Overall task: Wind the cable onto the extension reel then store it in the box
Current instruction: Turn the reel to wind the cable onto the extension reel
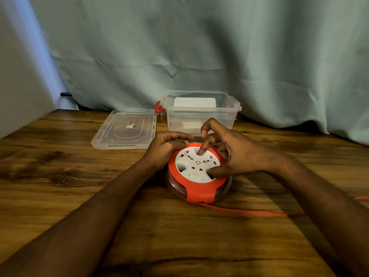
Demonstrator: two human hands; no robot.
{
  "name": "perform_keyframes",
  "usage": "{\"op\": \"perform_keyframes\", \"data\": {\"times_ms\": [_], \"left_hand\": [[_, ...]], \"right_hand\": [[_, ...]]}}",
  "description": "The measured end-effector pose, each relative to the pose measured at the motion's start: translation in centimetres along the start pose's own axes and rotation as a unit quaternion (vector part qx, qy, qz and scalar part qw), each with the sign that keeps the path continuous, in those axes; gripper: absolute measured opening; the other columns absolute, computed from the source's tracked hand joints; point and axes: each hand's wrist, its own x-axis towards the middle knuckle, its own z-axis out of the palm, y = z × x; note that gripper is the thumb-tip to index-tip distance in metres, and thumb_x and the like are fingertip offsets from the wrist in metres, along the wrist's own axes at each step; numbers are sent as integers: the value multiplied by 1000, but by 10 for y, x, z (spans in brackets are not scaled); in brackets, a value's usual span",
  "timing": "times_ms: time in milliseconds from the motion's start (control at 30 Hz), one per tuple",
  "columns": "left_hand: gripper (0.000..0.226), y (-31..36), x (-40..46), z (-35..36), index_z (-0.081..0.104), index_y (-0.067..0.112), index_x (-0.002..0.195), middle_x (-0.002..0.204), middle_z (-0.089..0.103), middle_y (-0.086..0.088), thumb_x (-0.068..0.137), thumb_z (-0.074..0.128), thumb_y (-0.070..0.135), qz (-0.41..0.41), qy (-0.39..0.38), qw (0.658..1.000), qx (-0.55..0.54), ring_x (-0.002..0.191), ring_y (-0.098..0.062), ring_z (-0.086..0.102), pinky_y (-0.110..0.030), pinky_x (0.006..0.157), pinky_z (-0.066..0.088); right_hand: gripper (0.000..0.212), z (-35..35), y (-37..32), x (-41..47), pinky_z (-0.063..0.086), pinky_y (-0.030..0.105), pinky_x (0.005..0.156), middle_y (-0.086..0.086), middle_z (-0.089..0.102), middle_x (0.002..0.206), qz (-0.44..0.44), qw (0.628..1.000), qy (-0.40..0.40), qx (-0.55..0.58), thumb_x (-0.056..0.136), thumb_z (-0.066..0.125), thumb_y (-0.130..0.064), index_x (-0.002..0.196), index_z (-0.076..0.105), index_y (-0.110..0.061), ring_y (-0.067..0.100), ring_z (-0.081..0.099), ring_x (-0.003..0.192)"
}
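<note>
My left hand curled around the reel's far-left rim; my right hand poked a finger and thumb into its white face. The cable trailed under my right forearm, the open box just beyond my fingers.

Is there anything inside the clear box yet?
The clear box holds no reel; only white label-like patches show through its walls. The right hand covers its lower front corner.

A single head-worn wide-angle view looks forward and down, close over the wooden table, toward the curtain.
</note>
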Motion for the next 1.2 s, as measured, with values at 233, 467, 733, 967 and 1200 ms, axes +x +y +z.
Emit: {"op": "perform_keyframes", "data": {"times_ms": [233, 467, 733, 967, 1200], "left_hand": [[25, 0, 0, 1, 79, 14, 104, 102, 79, -9, 93, 61, 1, -1, 4, 1000, -10, 93, -26, 76, -34, 79, 62], [24, -3, 2, 0, 80, 15, 103, 101, 80, -8, 93, 62, 3, -7, 15, 1000, -7, 94, -29, 76, -41, 81, 60], [24, -2, 2, 0, 80, 15, 101, 105, 79, -9, 93, 62, 1, -7, 11, 1000, -8, 98, -29, 75, -41, 86, 60], [23, -3, 3, 0, 78, 10, 105, 109, 78, -10, 93, 61, 1, 0, 8, 1000, -3, 102, -29, 74, -41, 89, 60], [25, -2, 2, -1, 79, 17, 96, 97, 80, -7, 92, 61, 0, 1, 10, 1000, -17, 92, -26, 76, -35, 81, 59]], "right_hand": [[58, 4, -5, 0, 61, 46, 75, -14, 73, 95, 14, 997, 35, -66, 62, 96, -43, 95, 48, -40, 8, 70, 93], [51, 9, -8, 2, 43, 34, 53, -7, 60, 66, 11, 986, 71, -148, 59, 87, -63, 75, 55, -27, 9, 52, 60], [57, 17, -10, 5, 41, 35, 51, -6, 54, 51, 51, 982, 88, -160, 59, 86, -67, 58, 53, -19, 8, 47, 51], [54, 22, -9, 9, 44, 30, 49, -7, 58, 48, 15, 984, 84, -158, 76, 82, -62, 51, 55, -22, 8, 54, 47], [44, 11, 6, 8, 56, 45, 54, -10, 75, 87, -66, 995, 76, -19, 80, 82, -13, 111, 65, -38, 13, 62, 58]]}}
